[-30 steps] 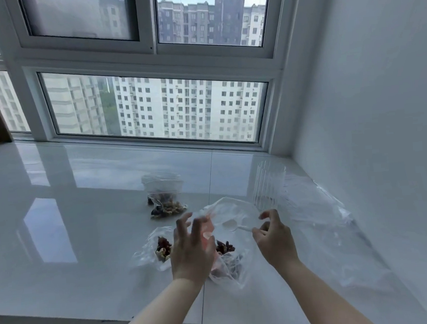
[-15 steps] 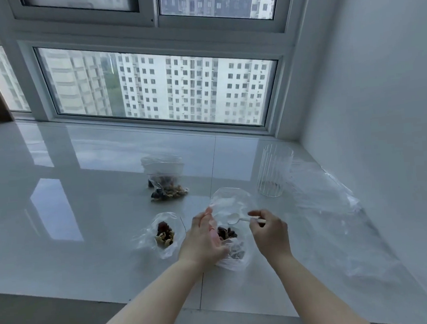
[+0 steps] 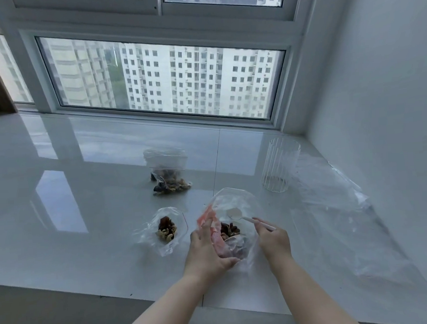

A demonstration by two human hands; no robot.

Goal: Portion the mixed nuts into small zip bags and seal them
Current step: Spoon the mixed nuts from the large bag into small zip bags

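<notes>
While the left hand [image 3: 208, 248] grips the nut bag [image 3: 233, 226] open at centre, the right hand [image 3: 272, 238] pinches a spoon [image 3: 239, 214] over its mouth. Scooping is judged in hand; next, carry nuts to the small bag [image 3: 165, 228] at nine o'clock.

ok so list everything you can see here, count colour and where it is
big nut bag: 1, clear, near centre, held open, nuts inside
spoon: 1, white, bowl inside the big bag
small zip bags: 2, clear with nuts, one left of the big bag, one farther back
glass: 1, clear ribbed, upright, back right
plastic sheet: 1, clear, along the right wall
counter: 1, glossy white
window: grey frame, behind
left hand: grips the big bag's side
right hand: pinches the spoon handle
</notes>
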